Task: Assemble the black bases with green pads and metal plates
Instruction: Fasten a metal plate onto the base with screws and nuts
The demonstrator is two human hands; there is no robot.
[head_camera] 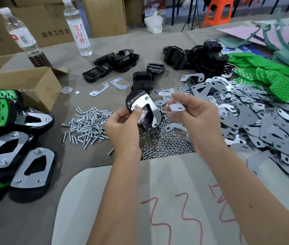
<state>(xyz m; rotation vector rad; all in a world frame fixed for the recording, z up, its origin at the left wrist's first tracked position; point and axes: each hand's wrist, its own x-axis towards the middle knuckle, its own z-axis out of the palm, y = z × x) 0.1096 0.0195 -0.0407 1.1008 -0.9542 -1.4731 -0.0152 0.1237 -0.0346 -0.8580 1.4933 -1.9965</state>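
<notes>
Your left hand (122,124) grips a black base (140,110) held above the table, fingers curled round its lower edge and thumb pressed on its face; a curved metal plate (149,105) lies on that base. Your right hand (196,115) pinches a second metal plate (172,101) between thumb and fingertips, just beside the base and apart from it.

Under your hands lie a pile of screws (87,124) and a pile of nuts (165,144). Loose metal plates (264,124) spread to the right, green pads (267,73) beyond them, and bare black bases (203,55) at centre rear. Finished assemblies (16,152) are stacked at left beside an open carton (34,85).

Legible writing: 1 bottle (77,27) reads "凉白开" in red; a cardboard box (55,23) behind it reads "曲奇工作台". The white sheet (157,200) nearest you bears red handwriting, "33" readable, the rest cut off. The label on the 2nd bottle (21,34) cannot be read.
</notes>
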